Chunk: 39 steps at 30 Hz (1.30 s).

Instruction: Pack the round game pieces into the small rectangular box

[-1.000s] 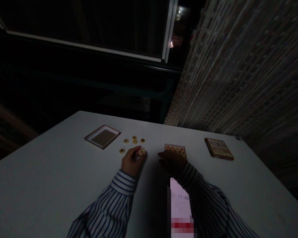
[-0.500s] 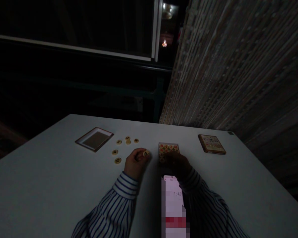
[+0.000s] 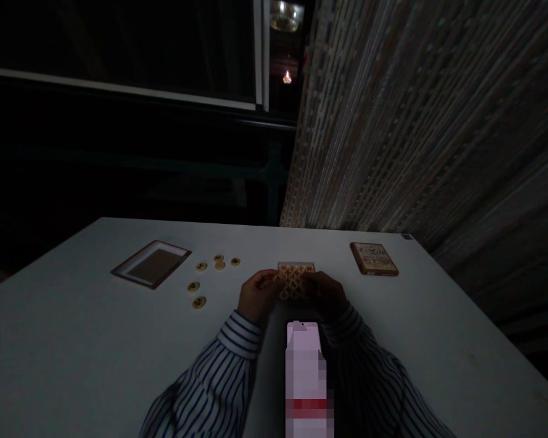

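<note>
A small clear box [image 3: 296,265] filled with rows of round pieces, some with red and some with black characters, stands at the middle of the table. My left hand [image 3: 259,294] is at its left side, fingers closed together at the edge; a piece seems to lie by the fingertips, but it is too dark to be sure. Over the box's right part is my right hand [image 3: 326,294], its fingers bent down and shadowed, so their hold is hidden. Several loose round pieces [image 3: 199,302] lie on the white table to the left.
An open shallow tray [image 3: 153,264] lies at the left on the white table [image 3: 95,353]. A flat printed box [image 3: 374,259] is at the right. A lit phone [image 3: 305,377] lies between my forearms. Behind hangs a string curtain [image 3: 393,121].
My left hand has moved right, from beside the box to its left edge, taking the piece it held. The view has turned slightly, shifting the table items left.
</note>
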{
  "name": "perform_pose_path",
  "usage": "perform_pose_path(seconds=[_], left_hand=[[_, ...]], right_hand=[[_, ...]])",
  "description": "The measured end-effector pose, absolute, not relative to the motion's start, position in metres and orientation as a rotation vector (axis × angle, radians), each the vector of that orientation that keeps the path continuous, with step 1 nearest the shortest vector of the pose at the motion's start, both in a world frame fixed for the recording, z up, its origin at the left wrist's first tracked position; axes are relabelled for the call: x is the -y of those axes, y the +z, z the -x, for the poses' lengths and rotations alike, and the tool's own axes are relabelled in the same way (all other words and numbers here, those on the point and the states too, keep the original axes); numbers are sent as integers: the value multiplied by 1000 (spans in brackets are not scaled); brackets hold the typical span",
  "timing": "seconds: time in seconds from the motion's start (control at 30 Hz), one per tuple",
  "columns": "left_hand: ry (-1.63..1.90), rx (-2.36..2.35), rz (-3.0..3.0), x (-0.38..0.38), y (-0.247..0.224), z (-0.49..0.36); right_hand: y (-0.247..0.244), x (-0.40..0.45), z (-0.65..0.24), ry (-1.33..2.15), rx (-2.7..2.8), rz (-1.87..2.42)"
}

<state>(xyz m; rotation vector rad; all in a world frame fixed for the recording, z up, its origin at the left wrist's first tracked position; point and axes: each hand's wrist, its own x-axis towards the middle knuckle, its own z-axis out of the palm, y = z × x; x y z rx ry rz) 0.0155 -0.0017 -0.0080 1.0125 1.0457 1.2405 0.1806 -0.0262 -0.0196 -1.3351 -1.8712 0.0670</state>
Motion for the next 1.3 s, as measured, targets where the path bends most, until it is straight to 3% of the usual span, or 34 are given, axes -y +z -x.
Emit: perform_pose_path(seconds=[0.33, 1.0, 1.3], left_hand=[[1171, -1114, -1112, 2, -27, -22], [1101, -1155, -1351, 6, -21, -18], [1048, -1159, -1365, 6, -24, -17]], right_hand=[[-16, 28, -186, 100, 1910, 1345], [-33, 24, -177, 215, 2010, 1298], [-29, 11, -177, 90, 2101, 1055]])
